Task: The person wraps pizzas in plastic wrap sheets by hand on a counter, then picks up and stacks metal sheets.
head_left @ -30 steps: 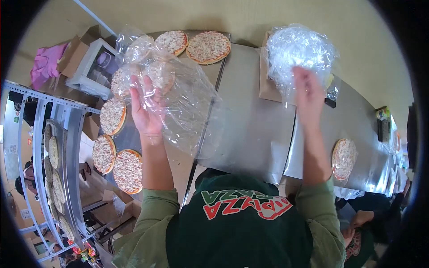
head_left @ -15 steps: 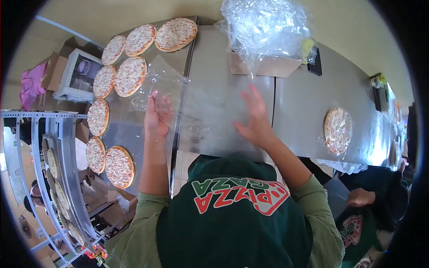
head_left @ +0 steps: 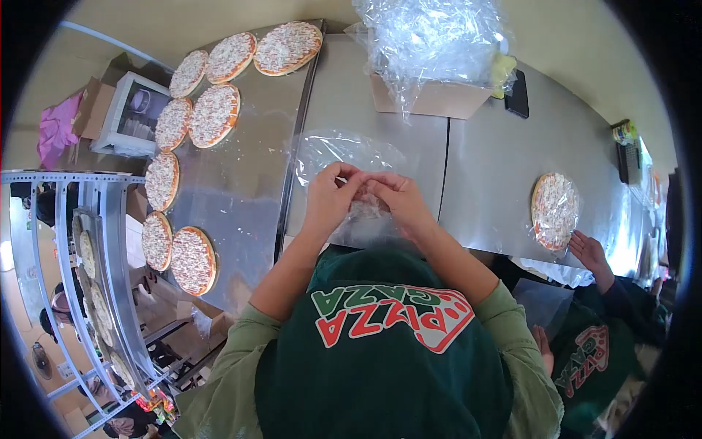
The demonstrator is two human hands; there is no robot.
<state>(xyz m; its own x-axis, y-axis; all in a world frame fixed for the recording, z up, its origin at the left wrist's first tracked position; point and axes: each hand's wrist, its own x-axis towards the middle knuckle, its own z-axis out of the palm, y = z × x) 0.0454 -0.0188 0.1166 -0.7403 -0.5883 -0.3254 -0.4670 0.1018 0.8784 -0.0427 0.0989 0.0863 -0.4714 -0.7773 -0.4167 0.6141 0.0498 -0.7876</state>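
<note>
Both of my hands meet in front of my apron, over the steel table. My left hand (head_left: pixel 333 196) is closed, its fingertips pinching the clear plastic bag (head_left: pixel 355 148). Fingers bent inward, my right hand (head_left: pixel 401 201) grips the same bag right beside it. Part of the bag spreads flat on the table beyond my hands, and a crumpled part hangs below the fingers. To the left, several cheese-topped pizzas (head_left: pixel 214 115) lie uncovered on the steel surface.
A cardboard box (head_left: pixel 431 99) heaped with clear plastic bags (head_left: pixel 435 40) stands at the back, beside a black phone (head_left: pixel 517 95). On the right, a co-worker's hand (head_left: pixel 589 252) is at a plastic-wrapped pizza (head_left: pixel 553 211). A metal rack (head_left: pixel 110 241) stands at left.
My hands were apart, with the bag spread near my left hand. They have come together on the bag at the middle. The co-worker's hand has reached up to the wrapped pizza.
</note>
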